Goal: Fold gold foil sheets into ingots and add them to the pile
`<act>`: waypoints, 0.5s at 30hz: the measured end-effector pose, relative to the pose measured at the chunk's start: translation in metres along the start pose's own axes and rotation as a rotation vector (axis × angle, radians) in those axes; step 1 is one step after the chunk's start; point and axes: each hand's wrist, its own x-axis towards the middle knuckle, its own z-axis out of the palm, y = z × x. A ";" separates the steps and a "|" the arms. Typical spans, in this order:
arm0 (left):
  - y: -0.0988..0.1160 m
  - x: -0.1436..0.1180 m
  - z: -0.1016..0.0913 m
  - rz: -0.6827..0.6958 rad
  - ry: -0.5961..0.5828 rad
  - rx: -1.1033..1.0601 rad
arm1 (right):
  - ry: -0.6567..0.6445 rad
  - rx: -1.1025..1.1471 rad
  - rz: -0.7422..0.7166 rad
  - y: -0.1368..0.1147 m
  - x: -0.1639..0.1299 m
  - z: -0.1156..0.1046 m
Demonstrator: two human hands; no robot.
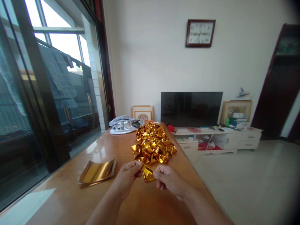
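Note:
Both of my hands pinch one folded piece of gold foil paper (147,174) above the wooden table (70,200). My left hand (127,178) grips its left edge, and my right hand (168,179) grips its right edge. Just beyond them lies a heap of folded gold foil pieces (152,142), stretching toward the far end of the table. A stack of flat gold foil sheets (97,172) rests on the table to the left of my left hand.
A grey-white cloth bundle (123,125) lies at the table's far end. A glass sliding door (35,103) runs along the left. Beyond the table stand a television (191,107) on a white low cabinet (225,139), picture frames and a wall clock (200,32).

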 end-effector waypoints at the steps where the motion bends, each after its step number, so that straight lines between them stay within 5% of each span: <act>1: 0.000 0.000 0.000 0.002 -0.002 0.000 | -0.001 0.001 0.001 0.000 0.000 0.000; 10: -0.004 0.001 0.002 0.116 0.065 0.307 | -0.031 -0.042 0.050 0.001 -0.001 -0.003; 15: -0.009 0.001 0.006 0.122 0.035 0.458 | 0.086 -0.007 -0.033 0.000 0.000 0.000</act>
